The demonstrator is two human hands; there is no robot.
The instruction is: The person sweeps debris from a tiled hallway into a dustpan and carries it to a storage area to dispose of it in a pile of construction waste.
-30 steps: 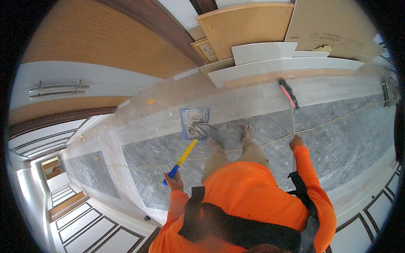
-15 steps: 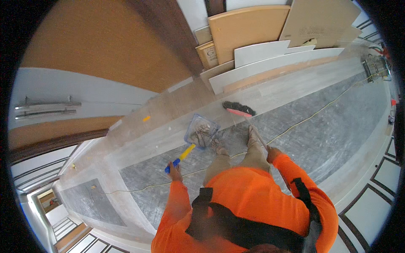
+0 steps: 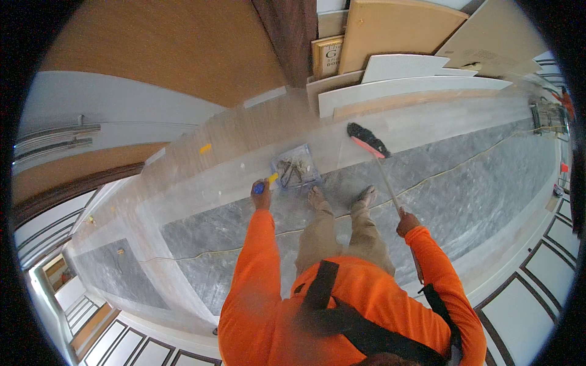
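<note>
My left hand point(image 3: 260, 195) is closed round the blue and yellow handle of a dustpan point(image 3: 312, 177). The pan is translucent bluish, with a heap of grey debris point(image 3: 295, 171) and some darker strips in it. It rests on or just over the floor in front of my feet; I cannot tell which. In my right hand point(image 3: 409, 222) I grip the long pale stick of a broom point(image 3: 370, 145). Its pink head with dark bristles lies on the pale floor strip, beyond my right foot and apart from the dustpan.
A yellow cord point(image 3: 432, 178) runs across the dusty grey floor point(image 3: 488, 165) and past my legs. Boards and panels point(image 3: 397, 36) lean on the far wall beside a small framed sign point(image 3: 328, 56). Left of the dustpan lies a yellow scrap point(image 3: 205, 148). Metal equipment point(image 3: 547, 117) stands far right.
My left arm has stretched forward, and its hand is now nearer the dustpan. The broom head has swung right, away from the pan, and turned. My view has shifted somewhat.
</note>
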